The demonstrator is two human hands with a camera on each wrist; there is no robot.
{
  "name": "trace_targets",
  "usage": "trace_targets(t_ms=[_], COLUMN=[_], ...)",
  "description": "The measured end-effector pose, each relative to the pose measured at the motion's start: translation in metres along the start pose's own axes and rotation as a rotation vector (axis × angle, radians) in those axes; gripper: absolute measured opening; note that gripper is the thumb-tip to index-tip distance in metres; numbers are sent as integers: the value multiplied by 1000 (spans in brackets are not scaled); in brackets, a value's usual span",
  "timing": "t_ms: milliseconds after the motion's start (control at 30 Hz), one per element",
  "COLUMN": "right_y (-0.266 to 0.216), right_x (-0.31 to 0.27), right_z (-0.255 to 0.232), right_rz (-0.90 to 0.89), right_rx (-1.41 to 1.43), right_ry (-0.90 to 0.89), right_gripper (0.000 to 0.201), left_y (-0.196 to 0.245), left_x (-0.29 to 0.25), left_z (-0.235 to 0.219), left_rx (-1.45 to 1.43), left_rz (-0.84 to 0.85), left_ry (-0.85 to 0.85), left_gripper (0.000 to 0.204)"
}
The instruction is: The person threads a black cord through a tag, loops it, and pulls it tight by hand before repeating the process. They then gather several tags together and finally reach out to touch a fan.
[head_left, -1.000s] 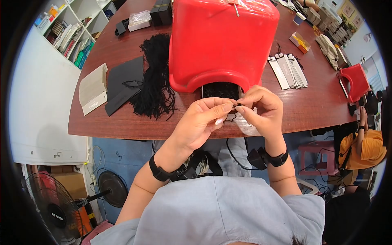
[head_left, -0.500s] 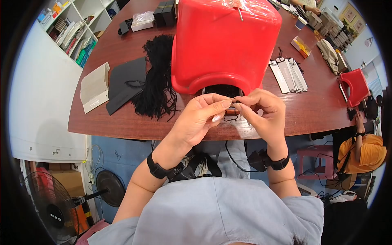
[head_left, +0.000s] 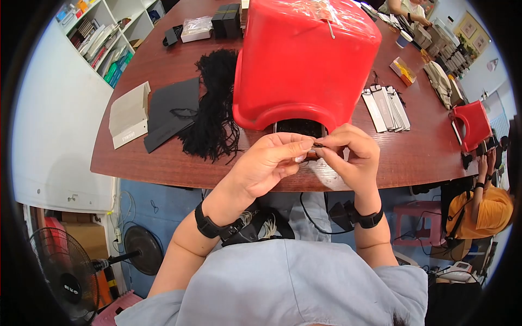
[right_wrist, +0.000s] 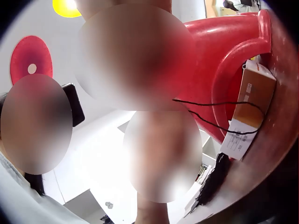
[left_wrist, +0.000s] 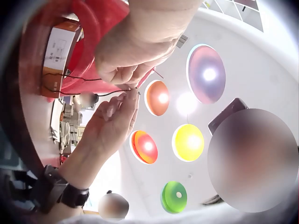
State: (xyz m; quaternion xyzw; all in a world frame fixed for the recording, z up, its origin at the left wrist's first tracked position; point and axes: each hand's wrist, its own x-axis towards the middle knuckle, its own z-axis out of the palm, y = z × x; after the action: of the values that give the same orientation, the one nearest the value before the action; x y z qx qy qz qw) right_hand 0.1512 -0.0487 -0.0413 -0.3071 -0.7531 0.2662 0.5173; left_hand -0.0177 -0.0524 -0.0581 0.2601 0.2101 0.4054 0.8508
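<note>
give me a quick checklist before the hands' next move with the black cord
1. Left hand and right hand both pinching the black cord: ok
2. Cord's hanging loop untangled: ok, it hangs open in the right wrist view
3. Knot finished: cannot tell, too small at the fingertips
4. Red stool standing on the table: ok
5. Pale tags neatly squared: not ok, fanned out right of the stool
</note>
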Motion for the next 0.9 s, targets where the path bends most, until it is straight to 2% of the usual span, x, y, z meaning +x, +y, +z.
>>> trace_targets(t_ms=[100, 267, 433, 500, 533, 600, 700, 767, 800, 833, 867, 900], right_y=[1, -3, -5, -8, -8, -7, -4, -2, -1, 0, -2, -5], right_x=[-2, -3, -2, -2, -1, 0, -3, -4, -3, -3, -3, -2], right_z=[0, 2, 2, 2, 1, -3, -5, -8, -9, -10, -8, -4], right_rz=[67, 110, 181, 314, 313, 371, 445, 496, 484, 469, 470, 451], right_rx=[107, 66, 121, 413, 414, 366, 426, 492, 666, 840, 840, 828], right_ry=[11, 35, 38, 43, 42, 111, 187, 228, 254, 279, 280, 297], right_gripper=[11, 9, 6, 5, 5, 5, 4, 6, 6, 7, 7, 6], left_y=[1, -3, -4, -6, -7, -8, -9, -10, -12, -14, -15, -16], left_x=[0, 0, -4, -4, -3, -3, -3, -5, -5, -5, -5, -7], left_z=[2, -2, 15, 16, 15, 14, 15, 18, 18, 18, 19, 20], left_rx=[2, 66, 113, 143, 190, 239, 323, 657, 657, 909, 1159, 1159], left_rz=[-22, 55, 69, 62, 81, 99, 124, 263, 262, 406, 553, 552], left_ry=[-7, -27, 7, 24, -21, -67, 22, 122, 122, 163, 202, 201], left_gripper=[18, 20, 18, 18, 17, 16, 17, 21, 21, 26, 34, 34])
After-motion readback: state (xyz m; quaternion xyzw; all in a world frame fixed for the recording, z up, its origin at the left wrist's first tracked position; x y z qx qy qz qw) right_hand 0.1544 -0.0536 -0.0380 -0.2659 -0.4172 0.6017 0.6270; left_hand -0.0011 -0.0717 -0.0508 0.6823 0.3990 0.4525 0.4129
